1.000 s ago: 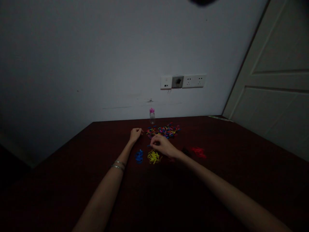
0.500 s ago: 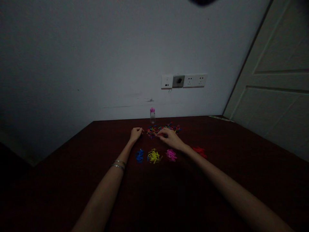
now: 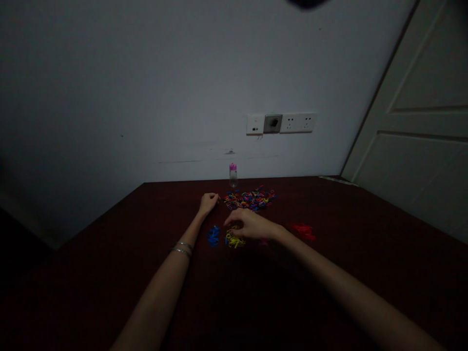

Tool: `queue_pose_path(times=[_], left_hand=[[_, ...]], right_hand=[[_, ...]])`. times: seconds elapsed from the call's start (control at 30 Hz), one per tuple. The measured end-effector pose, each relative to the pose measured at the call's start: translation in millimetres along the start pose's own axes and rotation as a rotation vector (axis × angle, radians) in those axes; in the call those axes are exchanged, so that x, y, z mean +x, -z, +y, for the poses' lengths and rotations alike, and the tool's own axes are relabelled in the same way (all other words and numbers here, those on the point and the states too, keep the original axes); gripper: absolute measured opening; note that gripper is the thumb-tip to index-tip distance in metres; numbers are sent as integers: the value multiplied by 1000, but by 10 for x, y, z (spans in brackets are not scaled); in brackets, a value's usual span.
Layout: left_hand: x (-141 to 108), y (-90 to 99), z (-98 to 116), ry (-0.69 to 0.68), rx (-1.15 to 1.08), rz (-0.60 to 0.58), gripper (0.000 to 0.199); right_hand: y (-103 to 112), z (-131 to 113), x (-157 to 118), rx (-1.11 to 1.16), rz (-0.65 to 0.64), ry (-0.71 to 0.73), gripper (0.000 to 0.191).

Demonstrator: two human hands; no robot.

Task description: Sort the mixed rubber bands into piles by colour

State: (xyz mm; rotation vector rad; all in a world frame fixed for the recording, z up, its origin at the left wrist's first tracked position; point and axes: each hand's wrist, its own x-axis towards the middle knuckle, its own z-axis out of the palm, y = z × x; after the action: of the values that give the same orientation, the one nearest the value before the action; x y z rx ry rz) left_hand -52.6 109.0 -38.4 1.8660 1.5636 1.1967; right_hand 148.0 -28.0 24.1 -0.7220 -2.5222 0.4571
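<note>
My right hand [image 3: 251,225] hovers over the pile of yellow rubber bands [image 3: 234,241], palm down. Its thumb and index finger are apart, and I see nothing between them. My left hand [image 3: 209,201] rests on the table with its fingers curled closed, just left of a mixed heap of coloured rubber bands [image 3: 252,199]; nothing shows in it. A small blue pile of rubber bands [image 3: 213,236] lies left of the yellow one. Pink rubber bands [image 3: 263,242] are mostly hidden under my right wrist. Red rubber bands [image 3: 304,232] lie beyond my right forearm.
A small clear bottle with a pink top [image 3: 233,176] stands behind the mixed heap, near the wall. The dark red table [image 3: 175,204] meets the wall at the back. Sockets and a switch [image 3: 281,124] are on the wall, and a white panelled door [image 3: 413,126] stands at right.
My right hand has come back from the mixed heap to above the yellow pile, and its pinched fingers have parted. It now covers much of the pink pile. My left hand stays in place.
</note>
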Motion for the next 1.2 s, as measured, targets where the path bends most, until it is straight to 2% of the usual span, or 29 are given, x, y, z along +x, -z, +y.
queue_pose_path(times=[0.1, 0.27, 0.47, 0.73, 0.93, 1.03, 1.2], left_hand=[[-15, 3, 22, -3, 2, -1, 34], [-12, -6, 24, -4, 30, -1, 34], [10, -17, 8, 4, 38, -8, 33], [-5, -9, 14, -18, 15, 1, 33], [-17, 3, 23, -15, 7, -11, 34], [-7, 0, 12, -15, 23, -6, 34], [22, -18, -25, -12, 8, -8, 31]], right_hand=[[-136, -158, 85, -108, -124, 57, 31], [-228, -182, 127, -255, -250, 37, 32], [-274, -161, 158, -285, -288, 1, 27], [-308, -209, 338, -42, -97, 23, 33], [-124, -153, 254, -13, -41, -13, 32], [45, 44, 88, -23, 30, -84, 30], [356, 618, -382, -51, 209, -261, 26]])
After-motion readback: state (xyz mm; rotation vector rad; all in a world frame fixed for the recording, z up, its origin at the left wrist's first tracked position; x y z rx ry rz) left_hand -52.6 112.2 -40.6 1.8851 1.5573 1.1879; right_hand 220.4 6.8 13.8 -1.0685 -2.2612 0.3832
